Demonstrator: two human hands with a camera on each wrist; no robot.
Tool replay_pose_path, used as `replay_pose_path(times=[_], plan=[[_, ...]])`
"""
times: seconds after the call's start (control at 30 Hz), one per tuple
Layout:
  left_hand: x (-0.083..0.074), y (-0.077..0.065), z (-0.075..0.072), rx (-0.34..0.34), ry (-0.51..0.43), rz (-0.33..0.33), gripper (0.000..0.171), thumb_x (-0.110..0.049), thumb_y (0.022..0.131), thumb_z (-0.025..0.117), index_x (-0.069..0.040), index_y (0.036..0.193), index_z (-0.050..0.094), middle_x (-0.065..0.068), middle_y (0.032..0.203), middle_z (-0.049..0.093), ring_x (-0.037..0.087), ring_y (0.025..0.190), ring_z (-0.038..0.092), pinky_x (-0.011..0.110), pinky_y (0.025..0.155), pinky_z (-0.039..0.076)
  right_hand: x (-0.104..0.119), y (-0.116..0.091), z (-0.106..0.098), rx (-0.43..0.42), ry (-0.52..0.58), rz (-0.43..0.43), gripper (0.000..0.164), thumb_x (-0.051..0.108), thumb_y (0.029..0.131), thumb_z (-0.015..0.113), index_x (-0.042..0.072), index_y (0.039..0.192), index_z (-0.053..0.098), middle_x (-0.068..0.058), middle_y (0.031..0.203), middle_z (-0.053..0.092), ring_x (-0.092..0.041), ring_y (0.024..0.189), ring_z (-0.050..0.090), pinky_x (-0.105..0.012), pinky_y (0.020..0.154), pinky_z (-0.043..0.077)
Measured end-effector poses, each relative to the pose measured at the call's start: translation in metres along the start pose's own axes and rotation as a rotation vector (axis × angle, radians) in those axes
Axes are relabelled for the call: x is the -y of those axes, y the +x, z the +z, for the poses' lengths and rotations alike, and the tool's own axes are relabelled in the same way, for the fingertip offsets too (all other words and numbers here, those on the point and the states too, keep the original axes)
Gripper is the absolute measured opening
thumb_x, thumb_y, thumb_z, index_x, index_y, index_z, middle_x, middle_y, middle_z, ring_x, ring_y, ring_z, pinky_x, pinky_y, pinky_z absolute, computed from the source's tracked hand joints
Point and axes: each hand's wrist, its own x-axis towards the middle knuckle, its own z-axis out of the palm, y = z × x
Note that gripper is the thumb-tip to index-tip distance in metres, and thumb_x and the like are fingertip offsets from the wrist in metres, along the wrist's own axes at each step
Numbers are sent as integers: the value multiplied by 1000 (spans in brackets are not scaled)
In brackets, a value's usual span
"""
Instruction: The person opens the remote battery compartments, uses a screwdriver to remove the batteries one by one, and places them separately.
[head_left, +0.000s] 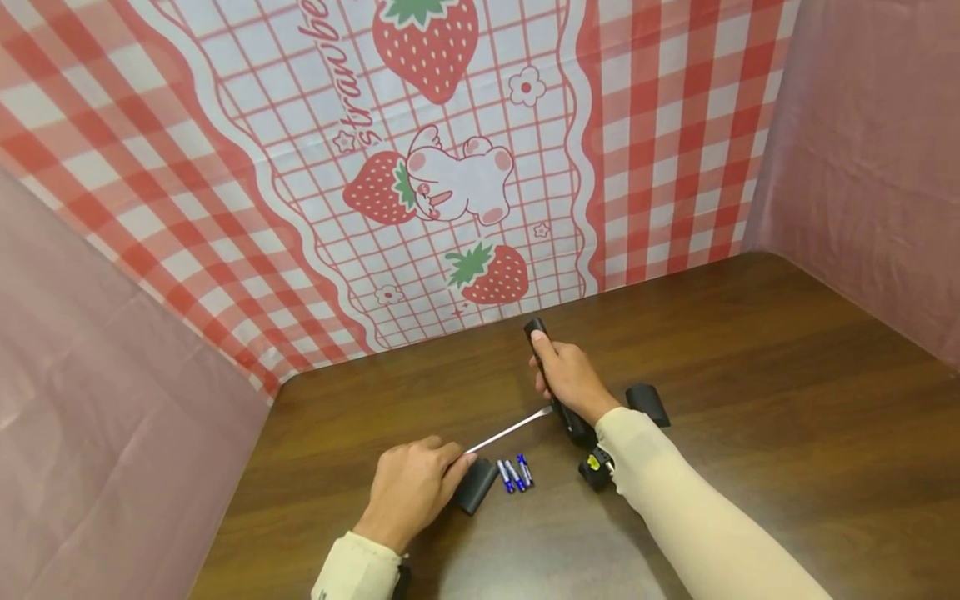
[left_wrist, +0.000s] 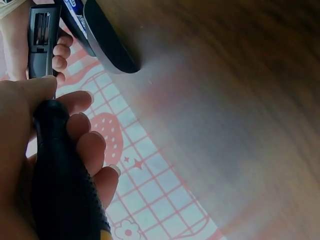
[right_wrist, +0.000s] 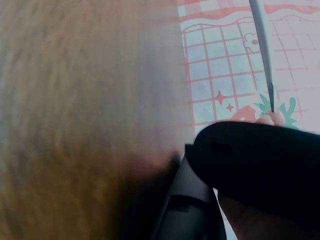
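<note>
My left hand (head_left: pixel 416 483) grips a screwdriver, its thick black handle (left_wrist: pixel 67 185) lying in the curled fingers in the left wrist view. The thin metal shaft (head_left: pixel 510 431) points right and up, its flat tip right at a black oblong device (head_left: pixel 534 327). My right hand (head_left: pixel 573 379) holds that device upright off the table, thumb along its upper end. In the left wrist view a recessed slot shows in the device (left_wrist: pixel 36 62), and the shaft overlaps its lower part.
Three blue-and-silver batteries (head_left: pixel 514 475) lie side by side on the wooden table (head_left: pixel 360 400). A black rounded case-like piece (head_left: pixel 477 487) lies beside my left hand. Another black curved piece (head_left: pixel 647 404) sits right of my right wrist. A strawberry-print cloth (head_left: pixel 487 275) hangs behind.
</note>
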Motion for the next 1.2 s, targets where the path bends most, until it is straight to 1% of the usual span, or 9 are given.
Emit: replay_pose_path(times=[0.17,0.37,0.5,0.6,0.7,0.93,1.1,1.2], plan=[[3,-1,-4,5,8,-16,28,-38,92,72,-23,69,63,-8,59,48,13,46,52,33,42,39,2,-1,-1,4,15,11,69,55,105,35,-6,103,64,-8,63,63,-17,50,57,-31,52,48],[8,-5,-7,6,-1,-37,28,-37,91,72,-24,68,63,-10,59,48,9,46,48,31,41,38,1,-2,-2,13,29,13,69,55,105,35,-7,102,63,-9,63,63,-18,49,57,-32,50,49],[13,-8,-10,8,11,-52,27,-36,91,73,-23,69,65,-9,59,51,9,46,49,31,41,39,0,-3,-3,23,20,18,69,56,105,35,-6,103,64,-9,64,63,-19,50,58,-32,50,49],[16,-10,-11,8,17,-62,25,-35,90,74,-22,71,66,-8,60,54,11,47,53,33,42,39,1,-4,-3,31,17,21,69,57,104,35,-6,103,64,-8,64,63,-18,50,58,-32,51,48],[18,-13,-13,14,21,-78,25,-36,89,75,-22,70,66,-8,60,54,13,47,54,33,41,38,1,-7,-2,39,26,22,69,58,104,36,-6,104,65,-8,65,63,-18,51,58,-31,52,48],[22,-17,-18,59,26,-133,31,-38,90,74,-22,67,61,-11,57,49,9,45,46,29,39,31,6,-14,3,70,57,33,69,57,104,36,-6,106,65,-9,65,64,-18,51,59,-32,52,50],[24,-19,-22,78,35,-195,33,-39,90,74,-23,66,59,-10,59,53,13,45,50,30,39,31,13,-14,5,79,66,35,71,59,104,36,-5,106,65,-8,66,64,-18,51,59,-33,53,50],[27,-21,-24,83,31,-218,32,-39,91,74,-24,67,59,-10,60,56,15,47,54,32,39,32,17,-13,7,89,68,32,71,59,104,36,-5,107,65,-8,66,64,-19,52,59,-33,53,50]])
